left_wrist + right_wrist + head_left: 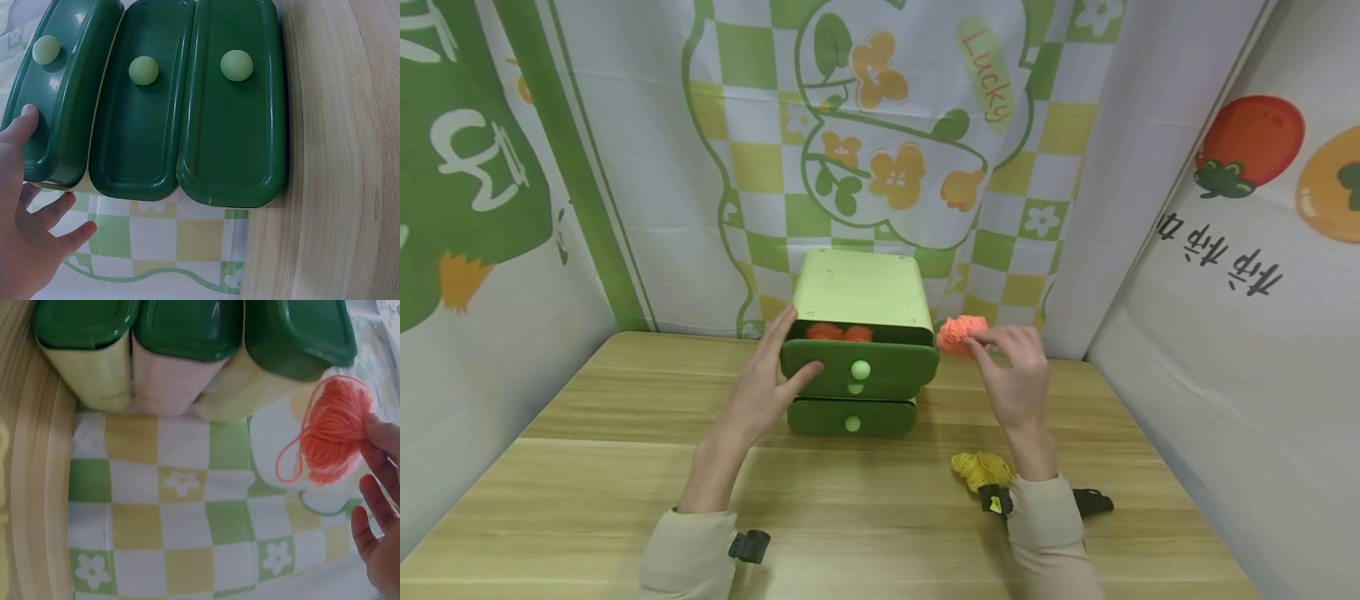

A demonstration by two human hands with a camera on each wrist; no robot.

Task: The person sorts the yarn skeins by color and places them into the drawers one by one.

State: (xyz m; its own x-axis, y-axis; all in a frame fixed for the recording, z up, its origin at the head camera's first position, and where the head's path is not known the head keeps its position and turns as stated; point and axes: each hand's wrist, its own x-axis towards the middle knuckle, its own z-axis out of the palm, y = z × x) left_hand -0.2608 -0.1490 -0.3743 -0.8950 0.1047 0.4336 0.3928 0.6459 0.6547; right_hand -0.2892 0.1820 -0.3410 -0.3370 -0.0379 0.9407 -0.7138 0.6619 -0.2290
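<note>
Coral yarn: a soft skein of coral-pink yarn [957,334], held up just right of the drawer, its long axis roughly level and running across towards it.
Right hand [1018,379]: the nearer one, thumb and fingertips pinched closed on the skein's right side.
Left hand [752,396]: spread, fingers nearly straight, thumb against the drawer front's left end (it grasps nothing).
Top drawer: glossy dark-green front [827,358] with a round pale-green knob [861,370], pulled out from a boxy pale-green cabinet [861,287]; red-orange yarn [825,332] shows inside.
Wood-grain table [587,467]: a yellow yarn bundle [981,469] lies beside the beige right sleeve [1045,512].
</note>
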